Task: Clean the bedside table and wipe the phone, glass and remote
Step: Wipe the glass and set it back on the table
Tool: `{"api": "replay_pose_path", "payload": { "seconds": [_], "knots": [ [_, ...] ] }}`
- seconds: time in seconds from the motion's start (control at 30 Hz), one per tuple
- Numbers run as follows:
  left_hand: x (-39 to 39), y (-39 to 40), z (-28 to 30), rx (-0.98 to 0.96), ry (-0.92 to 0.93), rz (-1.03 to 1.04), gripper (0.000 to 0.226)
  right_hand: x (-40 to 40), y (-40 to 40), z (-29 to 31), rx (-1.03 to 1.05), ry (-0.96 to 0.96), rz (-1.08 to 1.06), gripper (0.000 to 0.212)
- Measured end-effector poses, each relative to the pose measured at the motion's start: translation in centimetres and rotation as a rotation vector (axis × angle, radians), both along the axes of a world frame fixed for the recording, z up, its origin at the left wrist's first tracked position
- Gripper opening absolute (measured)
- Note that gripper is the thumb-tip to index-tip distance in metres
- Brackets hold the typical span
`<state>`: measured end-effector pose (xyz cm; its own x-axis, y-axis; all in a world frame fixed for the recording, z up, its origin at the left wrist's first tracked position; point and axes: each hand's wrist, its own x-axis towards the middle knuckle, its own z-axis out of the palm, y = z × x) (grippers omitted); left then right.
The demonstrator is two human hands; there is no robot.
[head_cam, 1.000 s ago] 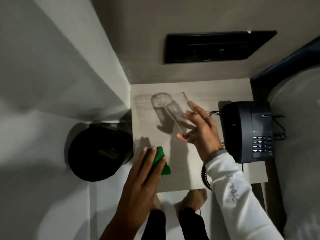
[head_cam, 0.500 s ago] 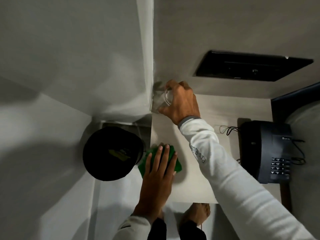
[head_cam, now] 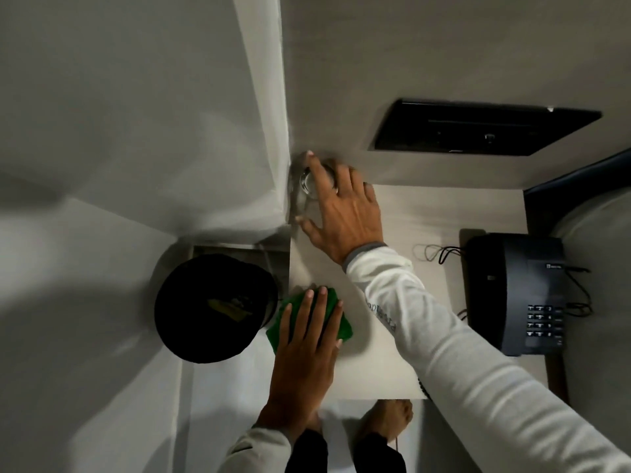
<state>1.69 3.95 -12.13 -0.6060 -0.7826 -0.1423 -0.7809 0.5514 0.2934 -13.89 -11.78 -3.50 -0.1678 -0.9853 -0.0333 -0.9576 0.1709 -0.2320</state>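
The right hand (head_cam: 341, 213) is resting over the drinking glass (head_cam: 309, 184) in the desk's (head_cam: 426, 220) far left corner, fingers spread, grip unclear; a careless pull could be tipping it. The left hand (head_cam: 307, 339), fingers flat together, is pressing the green cloth (head_cam: 343, 327) near the desk's left edge.

**Bedside table top**

The pale bedside table (head_cam: 426, 213) carries a dark phone (head_cam: 515, 291) at its right side, a green cloth (head_cam: 327, 302) near the left edge, and what looks like a glass (head_cam: 309, 182) in the far-left corner.
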Motion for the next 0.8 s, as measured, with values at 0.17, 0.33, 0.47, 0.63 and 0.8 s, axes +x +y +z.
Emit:
{"api": "replay_pose_path", "payload": {
  "seconds": [0.17,0.33,0.47,0.63,0.8],
  "knots": [
    [0.6,-0.2,-0.1,-0.012,0.027,-0.080,0.072,-0.2,4.6,-0.6,-0.095,0.080,0.034,0.085],
    [1.1,-1.0,-0.4,-0.134,-0.070,-0.185,0.054,-1.0,7.9,0.3,-0.070,0.118,0.010,0.089],
    [0.3,-2.0,1.1,-0.099,-0.156,-0.223,0.057,-2.9,10.4,1.9,-0.111,0.115,-0.074,0.088],
    [-5.8,-3.3,6.2,0.020,-0.169,-0.287,0.104,-8.4,14.9,6.1,-0.219,0.073,-0.324,0.086],
    [-18.7,-1.1,14.5,-0.188,0.098,-0.575,0.074,-16.7,23.8,10.9,-0.310,0.069,-0.820,0.087]
  ]
}}
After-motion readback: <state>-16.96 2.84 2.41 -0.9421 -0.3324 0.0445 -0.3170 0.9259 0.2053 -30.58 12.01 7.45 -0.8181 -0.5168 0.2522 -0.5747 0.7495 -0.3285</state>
